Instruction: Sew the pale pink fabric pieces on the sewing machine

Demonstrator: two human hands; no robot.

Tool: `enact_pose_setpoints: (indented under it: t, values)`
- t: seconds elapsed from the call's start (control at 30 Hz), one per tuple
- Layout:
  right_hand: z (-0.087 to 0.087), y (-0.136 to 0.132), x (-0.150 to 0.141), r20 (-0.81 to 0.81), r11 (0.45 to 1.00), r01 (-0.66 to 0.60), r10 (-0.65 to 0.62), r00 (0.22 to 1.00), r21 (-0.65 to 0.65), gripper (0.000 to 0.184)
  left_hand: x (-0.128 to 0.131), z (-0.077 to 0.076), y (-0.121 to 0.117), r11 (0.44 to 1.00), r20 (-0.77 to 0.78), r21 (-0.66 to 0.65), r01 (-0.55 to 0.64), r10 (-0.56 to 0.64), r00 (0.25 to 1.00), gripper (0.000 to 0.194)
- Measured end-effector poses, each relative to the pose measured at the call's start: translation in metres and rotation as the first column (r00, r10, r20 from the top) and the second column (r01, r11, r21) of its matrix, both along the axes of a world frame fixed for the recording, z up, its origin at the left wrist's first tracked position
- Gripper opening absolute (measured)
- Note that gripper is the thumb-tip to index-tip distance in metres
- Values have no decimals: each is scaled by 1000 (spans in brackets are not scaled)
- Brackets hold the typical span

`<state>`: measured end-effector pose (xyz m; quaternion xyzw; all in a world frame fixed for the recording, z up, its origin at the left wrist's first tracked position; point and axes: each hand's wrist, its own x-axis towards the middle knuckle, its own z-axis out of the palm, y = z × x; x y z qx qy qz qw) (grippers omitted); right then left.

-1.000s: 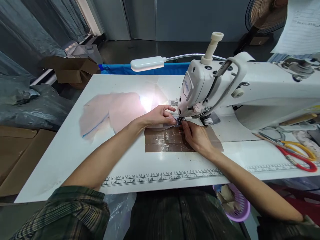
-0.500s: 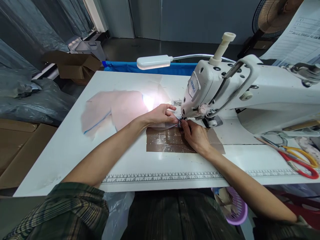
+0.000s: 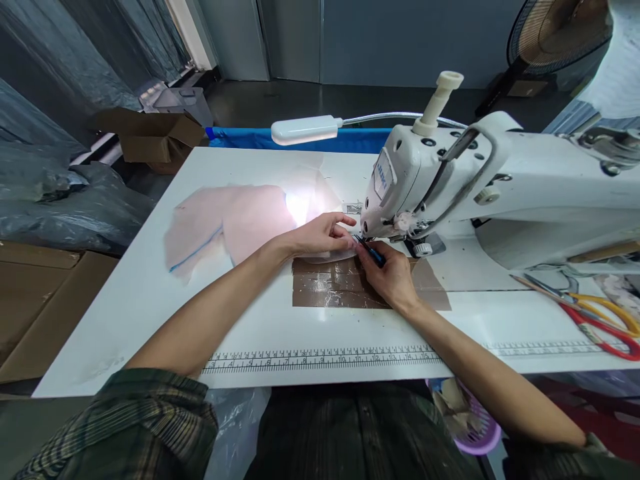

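My left hand (image 3: 323, 235) lies on a pale pink fabric piece (image 3: 235, 223), fingers curled and pressing its edge down just left of the needle of the white sewing machine (image 3: 450, 183). My right hand (image 3: 390, 275) rests on a brown taped patch (image 3: 335, 287) and pinches a small dark tool with a blue handle (image 3: 371, 252), its tip pointing at the presser foot. Both hands nearly meet under the machine head.
A gooseneck lamp (image 3: 305, 130) lights the fabric. Red and yellow scissors (image 3: 597, 317) lie at the right. A printed ruler (image 3: 320, 360) runs along the white table's (image 3: 125, 313) front edge. A purple basket (image 3: 475, 427) hangs below; cardboard boxes (image 3: 150, 137) stand at the left.
My right hand has shifted slightly, and the dark blue-handled tool now shows between its fingers at the presser foot. The left hand stays on the fabric.
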<state>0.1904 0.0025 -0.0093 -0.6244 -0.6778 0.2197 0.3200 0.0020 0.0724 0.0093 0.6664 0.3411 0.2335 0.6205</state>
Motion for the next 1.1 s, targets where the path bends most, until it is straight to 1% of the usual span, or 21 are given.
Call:
enact_pose_setpoints:
  t: [0.1, 0.17, 0.2, 0.27, 0.33, 0.4, 0.47, 0.53, 0.67, 0.73, 0.9, 1.0, 1.1]
  values:
    - [-5, 2, 1, -31, 999, -8, 9, 999, 46, 35, -1, 7, -4, 994, -83, 97, 41, -33, 996, 48]
    - [-7, 3, 1, -10, 998, -16, 16, 1000, 69, 31, 0, 12, -7, 979, -176, 199, 52, -17, 984, 45]
    - [-7, 3, 1, 2, 997, -21, 20, 1000, 68, 30, 1, 15, -8, 961, -231, 269, 62, 2, 973, 45]
    - [-6, 3, 1, 12, 999, -27, 27, 1000, 46, 28, 2, 19, -9, 899, -339, 424, 113, 41, 940, 45]
    - [-4, 3, 1, 6, 1000, -22, 22, 1000, 11, 27, 0, 22, -8, 813, -426, 552, 187, 82, 901, 43]
    - [-2, 4, 1, -4, 1000, -13, 13, 1000, -12, 26, -4, 24, -6, 743, -482, 624, 241, 124, 867, 37]
    - [-1, 4, 1, -19, 1000, -10, 9, 1000, -26, 27, -12, 25, -2, 712, -498, 658, 243, 170, 850, 34]
    - [-1, 4, 2, -39, 999, -12, 10, 999, -38, 28, -22, 25, 2, 721, -465, 662, 205, 181, 866, 35]
    - [-2, 4, 2, -56, 999, -14, 12, 998, -46, 31, -40, 25, 10, 805, -345, 586, 92, 146, 927, 47]
    - [-2, 5, 2, -49, 999, -16, 14, 999, -34, 31, -46, 24, 12, 828, -297, 560, 33, 164, 941, 50]
    - [-4, 6, 2, -31, 999, -6, 4, 999, -39, 33, -54, 18, 15, 868, -232, 492, -62, 199, 952, 48]
    - [-6, 6, 3, -19, 999, -9, 8, 1000, -41, 34, -57, 15, 17, 879, -249, 469, -80, 219, 943, 40]
    - [-9, 7, 3, 4, 999, -16, 16, 1000, -37, 33, -57, 14, 17, 856, -279, 509, -89, 263, 924, 36]
